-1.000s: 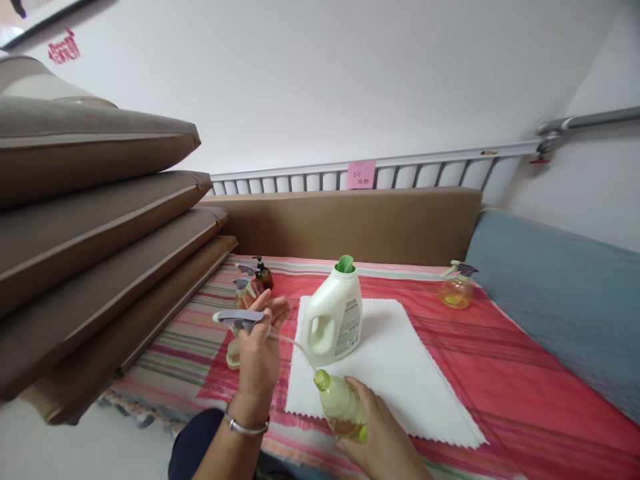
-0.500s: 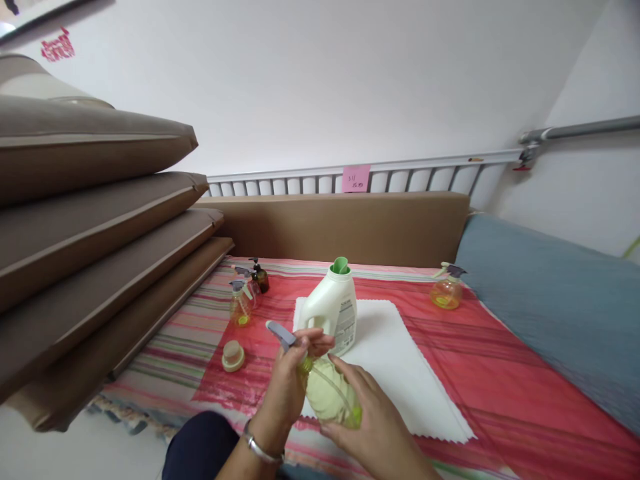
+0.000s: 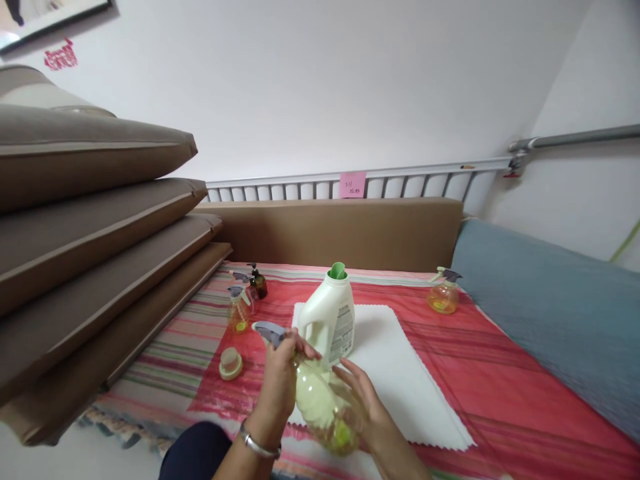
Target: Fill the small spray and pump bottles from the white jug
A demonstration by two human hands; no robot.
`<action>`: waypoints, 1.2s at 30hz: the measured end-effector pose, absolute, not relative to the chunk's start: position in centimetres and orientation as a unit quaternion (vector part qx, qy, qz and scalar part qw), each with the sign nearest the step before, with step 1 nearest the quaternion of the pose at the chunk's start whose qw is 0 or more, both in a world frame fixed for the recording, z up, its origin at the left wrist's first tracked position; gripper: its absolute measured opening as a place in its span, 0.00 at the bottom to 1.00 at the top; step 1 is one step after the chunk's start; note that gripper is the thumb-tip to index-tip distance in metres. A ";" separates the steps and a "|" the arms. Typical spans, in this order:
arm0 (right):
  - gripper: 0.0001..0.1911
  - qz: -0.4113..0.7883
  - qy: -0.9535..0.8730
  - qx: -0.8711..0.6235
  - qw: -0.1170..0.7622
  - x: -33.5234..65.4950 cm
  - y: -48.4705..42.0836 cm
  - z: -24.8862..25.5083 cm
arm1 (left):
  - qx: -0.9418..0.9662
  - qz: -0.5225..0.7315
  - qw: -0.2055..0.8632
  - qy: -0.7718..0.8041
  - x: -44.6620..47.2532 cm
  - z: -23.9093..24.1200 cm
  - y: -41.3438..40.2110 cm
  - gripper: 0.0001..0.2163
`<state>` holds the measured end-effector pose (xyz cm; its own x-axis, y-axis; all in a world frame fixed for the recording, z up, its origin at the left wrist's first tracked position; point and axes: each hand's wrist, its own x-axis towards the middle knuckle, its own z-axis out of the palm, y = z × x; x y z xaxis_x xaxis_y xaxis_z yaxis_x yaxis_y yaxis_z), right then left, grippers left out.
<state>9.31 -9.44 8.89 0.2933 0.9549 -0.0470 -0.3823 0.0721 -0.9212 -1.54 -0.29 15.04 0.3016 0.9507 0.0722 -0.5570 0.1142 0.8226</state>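
A clear yellowish spray bottle (image 3: 316, 400) with a grey trigger head is tilted in front of me, its head up to the left and its base down to the right. My left hand (image 3: 283, 377) is closed around its neck. Against the bottle's lower right side rests my right hand (image 3: 374, 417), fingers bent along it and partly hidden. Just behind stands a white detergent jug (image 3: 327, 307) with a green spout, uncapped, on a white scalloped-edge mat (image 3: 415, 393). A pale round cap (image 3: 231, 364) lies left of my left hand.
Two spray bottles (image 3: 239, 313) and a dark pump bottle (image 3: 259, 283) stand at the back left. Another spray bottle (image 3: 443, 297) is at the right. Stacked brown cushions (image 3: 100, 227) rise on the left; a long brown cushion (image 3: 340, 233) borders the back.
The spray bottle has come lower and nearer to me, its head shifting left and down. My right hand's grip has loosened, its fingers now straighter along the bottle's side.
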 end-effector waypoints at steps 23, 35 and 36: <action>0.39 0.696 -0.167 -0.299 0.631 7.7 -10.1 8.9 | 0.425 0.553 0.685 0.212 -3.1 16.7 0.3 0.13; 0.32 0.779 -0.109 -0.277 0.552 7.9 -9.6 6.2 | 0.503 0.506 0.654 0.253 -3.4 15.9 0.2 0.14; 0.33 0.792 -0.102 -0.276 0.535 7.9 -9.5 5.9 | 0.510 0.498 0.651 0.261 -3.3 15.9 0.1 0.14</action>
<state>7.90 -9.46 5.87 -0.2761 0.9034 -0.3280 -0.7908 -0.4075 -0.4567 -3.34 0.09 15.89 0.3686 0.9141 0.1688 -0.3821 -0.0165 0.9240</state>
